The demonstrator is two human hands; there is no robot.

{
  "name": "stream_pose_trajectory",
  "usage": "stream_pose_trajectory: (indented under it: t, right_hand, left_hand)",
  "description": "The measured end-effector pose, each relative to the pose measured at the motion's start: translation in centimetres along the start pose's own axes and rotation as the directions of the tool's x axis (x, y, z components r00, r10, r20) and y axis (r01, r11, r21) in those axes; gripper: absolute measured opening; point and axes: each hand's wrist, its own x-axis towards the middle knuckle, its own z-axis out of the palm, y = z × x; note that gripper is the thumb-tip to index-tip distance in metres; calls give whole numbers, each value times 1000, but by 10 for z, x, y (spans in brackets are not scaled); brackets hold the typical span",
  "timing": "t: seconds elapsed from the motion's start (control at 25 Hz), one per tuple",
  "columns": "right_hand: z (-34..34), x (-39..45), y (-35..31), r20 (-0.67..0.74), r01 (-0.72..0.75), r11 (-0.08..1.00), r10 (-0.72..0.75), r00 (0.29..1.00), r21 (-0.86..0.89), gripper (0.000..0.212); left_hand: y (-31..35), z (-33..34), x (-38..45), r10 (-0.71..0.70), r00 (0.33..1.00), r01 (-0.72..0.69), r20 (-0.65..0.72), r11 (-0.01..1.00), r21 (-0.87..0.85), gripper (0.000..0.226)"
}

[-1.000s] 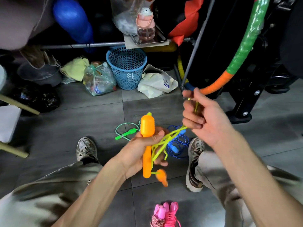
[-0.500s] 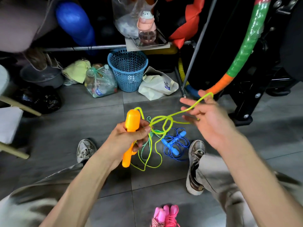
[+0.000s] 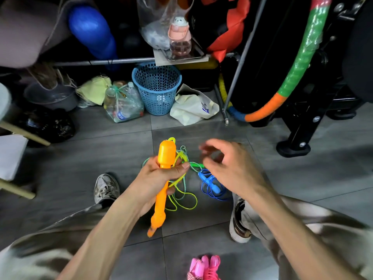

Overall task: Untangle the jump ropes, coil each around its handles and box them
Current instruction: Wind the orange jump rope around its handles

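Observation:
My left hand [image 3: 159,178] grips the orange jump-rope handles [image 3: 164,176], held upright above the floor. Their yellow-green cord [image 3: 181,199] loops round the handles and hangs in loose loops below my thumb. My right hand [image 3: 228,168] hovers just right of the handles, fingers blurred and loosely curled, holding nothing that I can make out. On the floor beneath lie a green rope with a green handle [image 3: 194,165] and a blue jump rope [image 3: 212,188] in a loose coil. A pink jump rope [image 3: 203,267], coiled on its handles, lies at the bottom edge.
My two shoes [image 3: 106,188] stand on grey floor tiles either side of the ropes. A blue mesh basket [image 3: 156,87], a bag of bottles [image 3: 123,104] and a white bag [image 3: 191,108] line the back. A striped hoop [image 3: 292,77] and black stand [image 3: 298,138] are at right.
My right hand let the yellow-green cord go and came down closer to the handles. The cord, stretched out to the right before, now hangs slack round the handles. The left hand shifted slightly right.

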Motion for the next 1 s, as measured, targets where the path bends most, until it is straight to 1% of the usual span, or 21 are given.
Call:
stream_pose_trajectory:
  t: [0.04, 0.08, 0.12, 0.16, 0.24, 0.32, 0.36, 0.4, 0.44, 0.48, 0.52, 0.56, 0.6, 0.64, 0.68, 0.72, 0.76, 0.8, 0.84, 0.88, 1.0]
  right_hand:
    - [4, 1, -1, 77, 87, 988, -98, 992, 130, 27]
    - [6, 2, -2, 162, 174, 966, -206, 965, 192, 38]
    - [8, 3, 0, 204, 225, 954, -264, 943, 196, 41]
    - [9, 5, 3, 214, 261, 945, -301, 929, 197, 40]
    - [9, 7, 3, 204, 291, 943, -321, 925, 163, 36]
    - [11, 8, 6, 168, 357, 917, -385, 907, 176, 30]
    - [12, 7, 7, 118, 418, 893, -439, 891, 167, 25]
    - [15, 7, 7, 51, 470, 871, -481, 875, 139, 19]
    - [16, 6, 7, -16, 484, 868, -485, 874, 115, 16]
    - [17, 5, 7, -77, 453, 881, -446, 892, 140, 14]
    - [13, 5, 5, -123, 370, 897, -349, 929, 241, 11]
    - [8, 5, 2, -145, 235, 877, -191, 971, 419, 8]
    - [2, 8, 2, -147, 85, 781, 9, 989, 619, 5]
    - [-5, 13, 5, -121, -51, 629, 228, 966, 776, 9]
    - [-11, 19, 10, -63, -154, 471, 412, 909, 869, 13]
    - [-16, 24, 16, 1, -233, 348, 555, 832, 908, 17]
    - [-19, 29, 22, 54, -293, 260, 657, 752, 920, 20]
    - [-21, 31, 26, 85, -332, 211, 717, 692, 919, 24]
    - [-21, 32, 30, 94, -361, 209, 740, 666, 909, 29]
    - [-19, 33, 32, 99, -392, 245, 728, 678, 886, 34]
    - [-8, 28, 19, 169, -436, 385, 561, 811, 813, 49]
  left_hand:
    - [-1, 1, 0, 7, 1000, -7, 11, 1000, 22, 29]
    - [-1, 1, -1, 15, 999, -16, 28, 999, 35, 28]
    - [-1, 1, -2, 25, 999, -27, 48, 999, 45, 27]
    - [-1, 0, -3, 33, 997, -37, 66, 998, 57, 26]
    - [0, 0, -6, 41, 995, -47, 88, 997, 62, 21]
    - [2, 0, -7, 51, 996, -53, 74, 998, 34, 10]
    - [3, 1, -8, 53, 997, -54, 55, 998, 12, 7]
    - [5, 2, -8, 55, 998, -55, 32, 998, -10, 8]
    - [6, 2, -9, 54, 999, -53, 6, 998, -34, 12]
    - [8, 2, -9, 49, 999, -50, -19, 997, -65, 14]
    - [10, 0, -10, 38, 998, -43, -41, 994, -104, 13]
    - [12, -3, -9, 30, 998, -37, -59, 990, -136, 10]
    - [14, -6, -9, 27, 997, -38, -71, 988, -152, 10]
    - [16, -10, -8, 36, 996, -47, -76, 988, -147, 12]
    - [18, -13, -8, 44, 996, -55, -79, 989, -138, 14]
    - [18, -16, -8, 54, 995, -64, -82, 989, -131, 14]
    - [18, -18, -8, 52, 995, -63, -81, 989, -134, 14]
    - [18, -19, -9, 44, 996, -53, -72, 990, -133, 16]
    - [17, -19, -10, 26, 998, -33, -61, 992, -119, 18]
    - [16, -18, -10, 10, 999, -15, -51, 996, -90, 18]
    - [12, -15, -10, -1, 999, -2, -38, 998, -67, 13]
